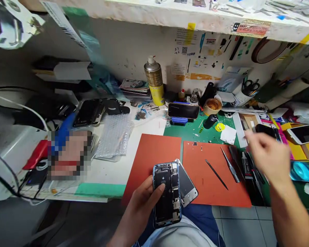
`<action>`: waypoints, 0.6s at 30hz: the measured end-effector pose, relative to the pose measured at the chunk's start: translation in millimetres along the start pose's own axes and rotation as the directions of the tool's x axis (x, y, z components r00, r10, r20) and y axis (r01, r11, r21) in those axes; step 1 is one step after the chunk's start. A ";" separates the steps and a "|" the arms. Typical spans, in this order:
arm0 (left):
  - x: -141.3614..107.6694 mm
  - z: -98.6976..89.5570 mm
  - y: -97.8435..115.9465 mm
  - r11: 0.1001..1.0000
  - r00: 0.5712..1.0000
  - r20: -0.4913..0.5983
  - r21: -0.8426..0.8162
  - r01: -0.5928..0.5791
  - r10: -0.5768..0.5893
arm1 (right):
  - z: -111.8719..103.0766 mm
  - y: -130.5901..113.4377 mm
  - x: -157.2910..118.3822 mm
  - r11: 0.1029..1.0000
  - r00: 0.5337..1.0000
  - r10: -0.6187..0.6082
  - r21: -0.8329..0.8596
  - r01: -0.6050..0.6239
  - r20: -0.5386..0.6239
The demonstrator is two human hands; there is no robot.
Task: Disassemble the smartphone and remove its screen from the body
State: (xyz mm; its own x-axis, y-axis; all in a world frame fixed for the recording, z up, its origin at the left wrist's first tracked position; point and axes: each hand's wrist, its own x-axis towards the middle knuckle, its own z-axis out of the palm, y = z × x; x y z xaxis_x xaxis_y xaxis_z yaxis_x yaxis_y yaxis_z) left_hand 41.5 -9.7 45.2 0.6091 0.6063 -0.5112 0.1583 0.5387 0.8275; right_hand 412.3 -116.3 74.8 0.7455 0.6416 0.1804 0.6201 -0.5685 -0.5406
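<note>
In my left hand (146,200) is an opened smartphone (167,195), its back off so that the black battery and circuit board show. My thumb presses on the battery. Partly hidden behind it, a phone screen panel (187,183) slants over the front edge of the orange mat; whether my fingers touch it I cannot tell. My right hand (269,156) is raised at the right over a group of tools, its fingers curled and smeared by motion. Beneath and beside it lie a black glue tube (246,166), tweezers (230,165) and a thin black pry tool (216,175).
Orange mats (157,154) cover the bench front. Behind them stand a phone on a blue holder (183,111), a tape roll (212,106) and a spray can (154,80). Bubble wrap (113,135) lies left, a white phone (305,133) right. A shelf (144,13) overhangs the bench.
</note>
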 end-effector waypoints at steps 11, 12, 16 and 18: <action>-14.5 16.6 1.9 0.999 0.999 0.026 -0.028 0.043 -0.043 | 70.9 -77.3 -179.0 0.606 0.737 -0.159 0.654 -0.452 0.657; -16.1 17.9 2.8 0.998 0.999 0.027 -0.029 0.047 -0.046 | 69.3 -77.5 -179.7 0.597 0.742 -0.159 0.662 -0.454 0.652; -21.8 23.6 8.7 0.999 0.998 0.051 -0.028 0.037 -0.035 | 63.2 -79.3 -183.6 0.591 0.768 -0.162 0.684 -0.427 0.619; -23.6 26.0 10.8 0.999 0.998 0.049 -0.024 0.036 -0.035 | 61.2 -81.0 -185.4 0.591 0.782 -0.162 0.694 -0.413 0.603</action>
State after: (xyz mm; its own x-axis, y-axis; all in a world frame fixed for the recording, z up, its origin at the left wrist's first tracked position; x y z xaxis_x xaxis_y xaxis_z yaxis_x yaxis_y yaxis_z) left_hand 49.0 -33.4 72.2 0.6406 0.5577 -0.5278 0.1619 0.5738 0.8028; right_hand 208.9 -157.8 34.8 0.3352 0.9036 -0.2668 -0.1107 -0.2434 -0.9636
